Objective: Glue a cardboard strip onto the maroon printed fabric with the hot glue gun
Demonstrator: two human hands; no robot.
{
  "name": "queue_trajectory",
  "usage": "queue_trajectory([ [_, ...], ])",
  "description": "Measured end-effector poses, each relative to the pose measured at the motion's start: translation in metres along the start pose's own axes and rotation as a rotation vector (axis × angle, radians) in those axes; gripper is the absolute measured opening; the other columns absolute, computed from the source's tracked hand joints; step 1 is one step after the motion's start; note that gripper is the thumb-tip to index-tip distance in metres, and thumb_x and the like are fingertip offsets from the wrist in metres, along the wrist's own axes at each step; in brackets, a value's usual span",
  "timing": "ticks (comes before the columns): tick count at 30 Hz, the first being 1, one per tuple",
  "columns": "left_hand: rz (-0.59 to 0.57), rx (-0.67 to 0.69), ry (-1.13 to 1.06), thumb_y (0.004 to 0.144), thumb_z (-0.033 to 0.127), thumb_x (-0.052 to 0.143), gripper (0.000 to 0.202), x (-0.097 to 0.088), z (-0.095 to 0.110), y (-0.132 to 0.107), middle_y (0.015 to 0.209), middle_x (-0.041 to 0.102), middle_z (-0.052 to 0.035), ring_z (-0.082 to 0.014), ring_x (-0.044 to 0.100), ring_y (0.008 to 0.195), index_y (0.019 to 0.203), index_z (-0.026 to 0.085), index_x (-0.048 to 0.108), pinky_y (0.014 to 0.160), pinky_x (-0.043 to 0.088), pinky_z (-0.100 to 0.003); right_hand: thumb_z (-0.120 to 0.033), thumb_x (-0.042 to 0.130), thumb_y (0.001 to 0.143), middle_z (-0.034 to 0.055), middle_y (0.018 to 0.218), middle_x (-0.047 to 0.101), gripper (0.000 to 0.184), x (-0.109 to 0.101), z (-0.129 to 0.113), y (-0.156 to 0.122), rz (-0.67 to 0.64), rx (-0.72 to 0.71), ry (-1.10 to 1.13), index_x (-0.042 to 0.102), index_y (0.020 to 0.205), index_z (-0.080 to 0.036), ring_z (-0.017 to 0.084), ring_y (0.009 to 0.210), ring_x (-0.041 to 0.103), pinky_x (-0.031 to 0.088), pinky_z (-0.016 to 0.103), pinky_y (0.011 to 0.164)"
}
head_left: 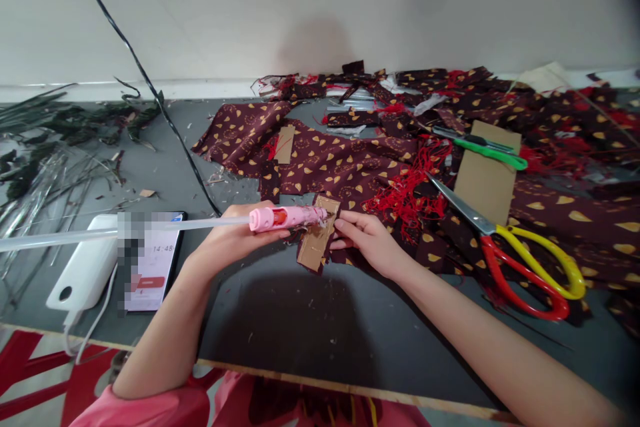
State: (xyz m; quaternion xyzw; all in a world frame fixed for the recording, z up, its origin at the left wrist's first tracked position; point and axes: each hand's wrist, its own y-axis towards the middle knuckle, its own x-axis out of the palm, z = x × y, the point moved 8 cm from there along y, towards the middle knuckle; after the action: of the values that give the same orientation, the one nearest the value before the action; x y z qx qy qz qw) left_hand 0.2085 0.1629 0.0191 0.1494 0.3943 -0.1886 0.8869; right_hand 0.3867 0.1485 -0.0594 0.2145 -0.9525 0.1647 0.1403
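My left hand (250,235) is closed around a pink glue gun (280,217), with a long clear glue stick (215,221) running out of its back to the left. The gun's nozzle end is over a small piece of brown cardboard (311,248) backed with dark patterned fabric. My right hand (367,237) pinches the right edge of that cardboard with thumb and fingers. Behind it spreads a maroon cloth with yellow leaf-like motifs (345,160). Tangled red threads (410,190) lie on the cloth just past my right hand.
Large scissors (500,240) with red and yellow handles lie at right, near a cardboard rectangle (485,180) with a green-handled cutter (493,152). At left are a phone (155,267), a white power bank (90,267) and plastic strips (40,193). A black cord (165,110) hangs down behind my left hand.
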Motion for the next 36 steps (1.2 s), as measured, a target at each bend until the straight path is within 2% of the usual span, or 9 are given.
queue_trajectory([
  [12, -0.050, -0.047, -0.013, 0.081, 0.051, 0.061, 0.037, 0.006, -0.004, -0.002, 0.067, 0.062, -0.0010, -0.0122, 0.055, 0.059, 0.072, 0.015, 0.062, 0.056, 0.043, -0.023, -0.038, 0.064, 0.083, 0.0025, 0.090, 0.072, 0.022, -0.011, 0.001, 0.001, 0.088, -0.041, 0.117, 0.072, 0.096, -0.022, 0.012, 0.077, 0.067, 0.059, 0.026, 0.072],
  [15, -0.059, -0.040, -0.013, 0.081, 0.050, 0.061, 0.036, 0.006, -0.003, -0.002, 0.067, 0.062, -0.0004, -0.0116, 0.055, 0.058, 0.073, 0.015, 0.062, 0.056, 0.043, -0.022, -0.038, 0.066, 0.082, 0.0023, 0.090, 0.072, 0.021, -0.011, 0.000, 0.002, 0.108, -0.058, 0.145, 0.072, 0.094, -0.022, 0.012, 0.075, 0.067, 0.058, 0.026, 0.071],
  [22, -0.070, -0.058, -0.029, 0.080, 0.050, 0.062, 0.036, 0.006, -0.004, -0.002, 0.066, 0.062, 0.0002, -0.0111, 0.054, 0.058, 0.071, 0.015, 0.062, 0.055, 0.042, -0.021, -0.039, 0.068, 0.078, 0.0036, 0.093, 0.072, 0.023, -0.024, -0.007, -0.001, 0.294, -0.142, 0.180, 0.070, 0.092, -0.021, 0.016, 0.080, 0.068, 0.058, 0.035, 0.074],
  [26, -0.075, -0.105, -0.059, 0.078, 0.048, 0.064, 0.034, 0.004, -0.007, -0.002, 0.064, 0.061, 0.0005, -0.0111, 0.054, 0.058, 0.070, 0.015, 0.061, 0.053, 0.041, -0.020, -0.040, 0.067, 0.078, 0.0035, 0.095, 0.072, 0.023, -0.030, -0.011, -0.003, 0.351, -0.184, 0.180, 0.069, 0.092, -0.022, 0.017, 0.082, 0.068, 0.058, 0.036, 0.075],
  [31, -0.047, -0.109, -0.065, 0.078, 0.041, 0.065, 0.026, 0.001, -0.005, 0.001, 0.065, 0.061, 0.0012, -0.0108, 0.054, 0.058, 0.074, 0.015, 0.062, 0.055, 0.042, -0.020, -0.041, 0.066, 0.080, 0.0018, 0.094, 0.072, 0.022, -0.029, -0.008, -0.002, 0.311, -0.192, 0.116, 0.070, 0.093, -0.024, 0.015, 0.080, 0.067, 0.059, 0.032, 0.071],
  [36, 0.025, -0.104, -0.048, 0.077, 0.039, 0.064, 0.023, -0.002, 0.000, 0.005, 0.065, 0.061, 0.0012, -0.0115, 0.055, 0.059, 0.077, 0.016, 0.062, 0.058, 0.044, -0.021, -0.044, 0.064, 0.082, 0.0025, 0.093, 0.072, 0.027, -0.014, -0.004, -0.001, 0.150, -0.115, 0.016, 0.072, 0.098, -0.024, 0.015, 0.080, 0.067, 0.060, 0.032, 0.073],
])
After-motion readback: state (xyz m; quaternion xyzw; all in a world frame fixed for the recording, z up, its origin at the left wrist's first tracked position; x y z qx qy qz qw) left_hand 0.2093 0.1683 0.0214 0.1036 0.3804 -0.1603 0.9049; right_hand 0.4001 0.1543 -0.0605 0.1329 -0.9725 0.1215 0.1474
